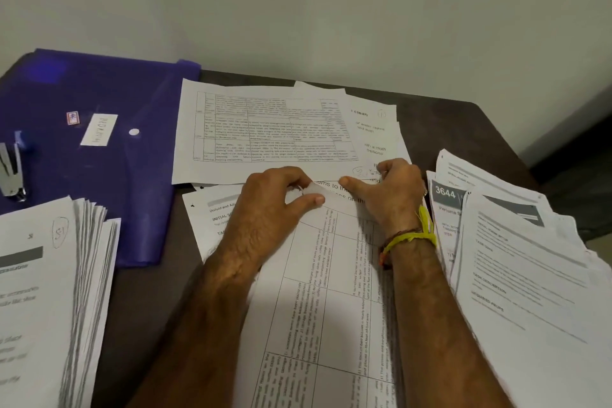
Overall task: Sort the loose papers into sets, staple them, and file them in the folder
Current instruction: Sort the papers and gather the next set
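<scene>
Both of my hands work at the far edge of the table-printed sheets (318, 291) that lie in front of me. My left hand (268, 209) pinches the lifted corner of the top sheet between thumb and forefinger, and my right hand (390, 192) rests curled on the paper just beside it, thumb pointing at the same corner. I judge that I am separating or squaring the pages of one set. To do it well, I should keep the right hand pressing the lower pages flat while the left one peels only one sheet, then line up the corners before stapling.

The stapler (11, 172) waits on the blue folder (109, 96) at my left, well apart from my hands. A sorted stack (49, 291) lies at the near left, and a loose, untidy pile (516, 258) at the right. More sheets (265, 129) are spread beyond my hands.

Everything lies on a dark table (149, 308), which stands against a plain pale wall (331, 10).
</scene>
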